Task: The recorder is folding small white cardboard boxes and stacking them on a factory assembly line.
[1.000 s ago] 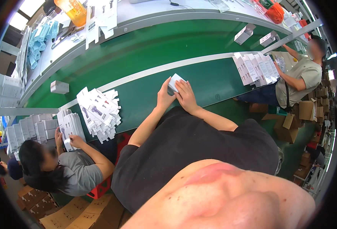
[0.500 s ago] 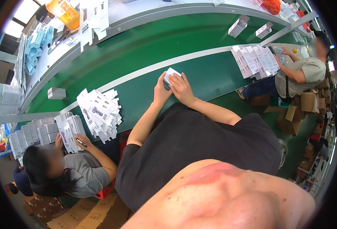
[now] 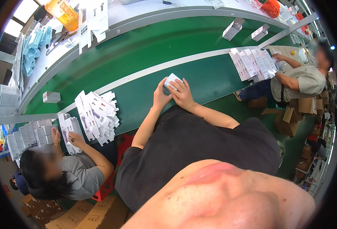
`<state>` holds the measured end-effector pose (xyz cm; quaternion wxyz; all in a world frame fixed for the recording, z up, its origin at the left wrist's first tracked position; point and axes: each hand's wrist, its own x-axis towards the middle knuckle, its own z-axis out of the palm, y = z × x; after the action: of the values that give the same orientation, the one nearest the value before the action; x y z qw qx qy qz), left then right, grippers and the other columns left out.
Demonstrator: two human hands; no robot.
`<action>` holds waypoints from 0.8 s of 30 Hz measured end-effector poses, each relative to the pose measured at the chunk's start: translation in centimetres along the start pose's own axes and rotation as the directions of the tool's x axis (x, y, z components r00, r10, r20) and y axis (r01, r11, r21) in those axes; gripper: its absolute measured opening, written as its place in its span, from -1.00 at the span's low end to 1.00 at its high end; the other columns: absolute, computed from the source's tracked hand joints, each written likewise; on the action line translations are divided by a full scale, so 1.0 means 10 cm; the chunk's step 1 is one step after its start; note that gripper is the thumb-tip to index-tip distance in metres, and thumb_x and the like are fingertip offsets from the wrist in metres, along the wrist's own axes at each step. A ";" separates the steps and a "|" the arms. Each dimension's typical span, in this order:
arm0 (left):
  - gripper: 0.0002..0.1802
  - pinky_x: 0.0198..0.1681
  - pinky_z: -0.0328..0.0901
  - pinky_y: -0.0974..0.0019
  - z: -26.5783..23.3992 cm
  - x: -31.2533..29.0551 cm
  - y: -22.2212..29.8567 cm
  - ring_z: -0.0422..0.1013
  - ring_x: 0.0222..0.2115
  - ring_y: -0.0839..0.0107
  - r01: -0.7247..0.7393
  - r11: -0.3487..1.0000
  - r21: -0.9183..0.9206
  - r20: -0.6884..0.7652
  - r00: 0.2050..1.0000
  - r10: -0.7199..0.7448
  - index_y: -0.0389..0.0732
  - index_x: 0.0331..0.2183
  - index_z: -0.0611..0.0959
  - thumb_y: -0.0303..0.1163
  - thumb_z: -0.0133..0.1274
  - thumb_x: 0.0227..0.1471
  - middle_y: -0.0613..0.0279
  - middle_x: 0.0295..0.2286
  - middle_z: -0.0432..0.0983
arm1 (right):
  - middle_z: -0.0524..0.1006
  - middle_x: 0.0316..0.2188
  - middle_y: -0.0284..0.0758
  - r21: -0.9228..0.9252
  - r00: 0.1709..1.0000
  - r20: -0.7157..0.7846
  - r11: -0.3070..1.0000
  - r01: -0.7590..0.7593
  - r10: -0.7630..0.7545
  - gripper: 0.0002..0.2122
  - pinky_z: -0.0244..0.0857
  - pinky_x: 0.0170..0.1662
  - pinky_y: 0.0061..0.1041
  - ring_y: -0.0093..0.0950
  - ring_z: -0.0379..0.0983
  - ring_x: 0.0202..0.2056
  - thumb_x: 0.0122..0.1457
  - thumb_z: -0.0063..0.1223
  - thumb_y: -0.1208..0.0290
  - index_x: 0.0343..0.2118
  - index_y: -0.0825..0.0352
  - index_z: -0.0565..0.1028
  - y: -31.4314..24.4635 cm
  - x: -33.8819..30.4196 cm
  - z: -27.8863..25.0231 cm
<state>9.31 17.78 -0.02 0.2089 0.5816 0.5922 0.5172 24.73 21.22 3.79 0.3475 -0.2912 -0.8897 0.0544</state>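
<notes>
A small white carton (image 3: 172, 79) is between my two hands, a little above the dark green worktop (image 3: 138, 95) and in front of my body. Wrapped round its left side is my left hand (image 3: 161, 94), thumb and fingers closed on it. My right hand (image 3: 182, 93) lies over the right side and near face, fingers curved against the carton. Much of the carton is hidden by the fingers. To the left lies a heap of flat, unfolded printed cartons (image 3: 98, 116).
Beyond a white rail (image 3: 145, 72) runs a green belt (image 3: 138, 49) carrying a few white boxes (image 3: 233, 29). Co-workers sit at left (image 3: 81, 171) and right (image 3: 309, 82), beside carton stacks. A shelf (image 3: 138, 17) with an orange bottle (image 3: 63, 15) spans the far side.
Boxes on the belt have shifted slightly left. My hands stay around the carton, which is tilted a little differently. The left co-worker's hands have moved apart; the right co-worker has leaned back slightly.
</notes>
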 end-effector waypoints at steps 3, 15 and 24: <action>-0.01 -0.04 0.45 0.24 0.01 0.00 0.00 0.52 -0.05 0.08 -0.014 1.000 -0.003 0.000 1.000 0.014 -0.14 0.22 0.32 -0.55 0.35 -0.31 0.10 0.07 0.49 | 0.43 0.16 -0.29 0.023 1.000 -0.015 1.000 -0.012 0.012 -0.61 -0.07 0.35 -0.07 -0.26 0.27 0.22 0.12 0.10 0.46 0.06 0.24 0.51 0.00 -0.02 0.02; -0.10 -0.09 0.45 0.23 0.04 0.04 0.03 0.53 -0.07 0.07 0.091 0.996 0.023 0.011 0.996 -0.091 -0.13 0.18 0.34 -0.53 0.34 -0.24 0.02 0.00 0.53 | 0.45 0.14 -0.27 0.225 0.975 -0.062 0.955 -0.194 0.212 -0.68 0.01 0.32 -0.10 -0.27 0.31 0.19 0.15 0.12 0.45 -0.02 0.32 0.55 -0.07 0.13 0.07; -0.13 -0.06 0.44 0.21 0.13 -0.03 -0.01 0.52 -0.06 0.07 0.123 0.992 -0.019 -0.009 0.992 -0.123 -0.16 0.17 0.33 -0.58 0.30 -0.22 0.01 0.02 0.51 | 0.48 0.13 -0.33 0.063 0.992 -0.083 0.994 -0.088 0.093 -0.71 0.07 0.28 -0.13 -0.29 0.33 0.16 0.16 0.11 0.44 -0.04 0.30 0.55 0.00 0.13 0.03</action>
<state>10.49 18.00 -0.70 0.2430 0.5393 0.6231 0.5117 23.75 21.97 4.31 0.3910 -0.3228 -0.8579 0.0838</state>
